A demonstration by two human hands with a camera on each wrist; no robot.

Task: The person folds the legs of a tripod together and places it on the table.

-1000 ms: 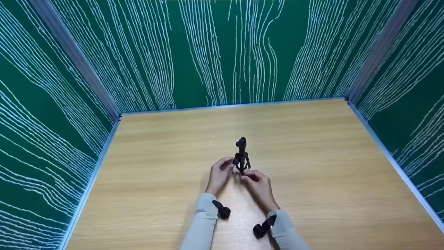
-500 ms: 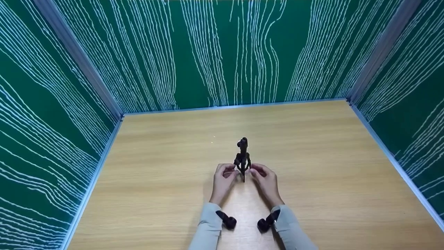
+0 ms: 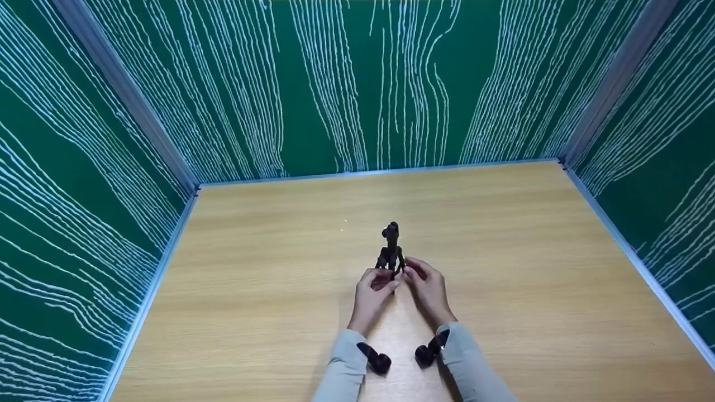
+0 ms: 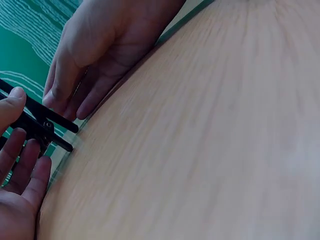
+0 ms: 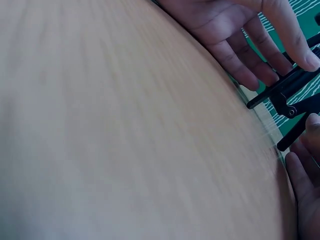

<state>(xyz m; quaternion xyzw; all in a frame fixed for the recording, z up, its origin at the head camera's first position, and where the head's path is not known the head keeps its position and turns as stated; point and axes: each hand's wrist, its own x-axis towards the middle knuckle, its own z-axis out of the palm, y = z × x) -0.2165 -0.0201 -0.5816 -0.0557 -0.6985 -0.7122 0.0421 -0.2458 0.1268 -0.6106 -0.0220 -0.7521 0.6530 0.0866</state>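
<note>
A small black tripod [image 3: 392,237] stands at the middle of the table, its legs partly spread. My left hand [image 3: 371,301] pinches one of its near legs between thumb and fingers. My right hand [image 3: 430,290] grips the leg on the right side with thumb and fingertips. In the left wrist view, two straight legs [image 4: 61,142] and a hinge show between the hands. The right wrist view shows the hinged brace [image 5: 287,111] between the legs, with the left thumb [image 5: 311,61] on the tripod. The fingers hide parts of the legs.
The wooden table [image 3: 268,268] is bounded by green walls [image 3: 313,151] with white wavy lines at the back and both sides. Black wrist cameras [image 3: 380,363] sit on both sleeves. Tiny pale specks lie left of the tripod.
My right hand has gone from the near leg to the right-hand leg. My left hand has shifted right and toward the near leg. The tripod stays nearly in place.
</note>
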